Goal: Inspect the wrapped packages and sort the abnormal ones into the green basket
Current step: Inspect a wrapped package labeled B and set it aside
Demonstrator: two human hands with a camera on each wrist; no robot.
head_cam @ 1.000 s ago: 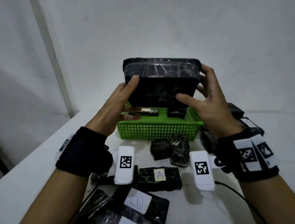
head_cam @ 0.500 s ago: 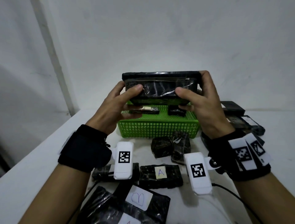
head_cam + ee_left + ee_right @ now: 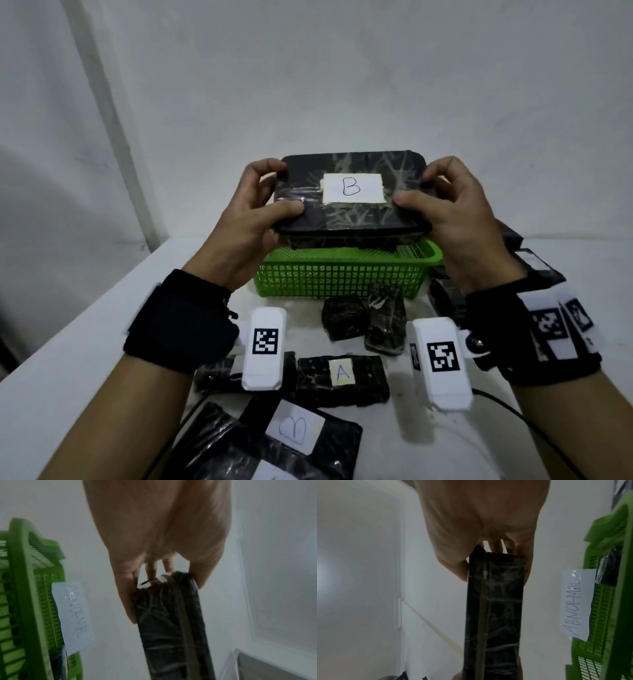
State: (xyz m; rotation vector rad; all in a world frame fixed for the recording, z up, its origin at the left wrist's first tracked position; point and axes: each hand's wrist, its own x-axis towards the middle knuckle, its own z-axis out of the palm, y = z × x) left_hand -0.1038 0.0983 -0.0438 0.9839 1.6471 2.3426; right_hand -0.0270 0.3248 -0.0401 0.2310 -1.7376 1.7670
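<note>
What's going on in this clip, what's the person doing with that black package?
A person holds a large black wrapped package labelled B in both hands, left hand and right hand gripping its ends, above the green basket. The basket carries an ABNORMAL label. More wrapped packages lie on the table.

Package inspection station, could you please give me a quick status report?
Left hand and right hand grip the ends of the package labelled B. It is above the green basket, label up. Nothing between them.

White table (image 3: pixel 85 342) — green basket (image 3: pixel 339 277), black wrapped packages (image 3: pixel 342 378), black cable (image 3: pixel 513 411) lie on it.
</note>
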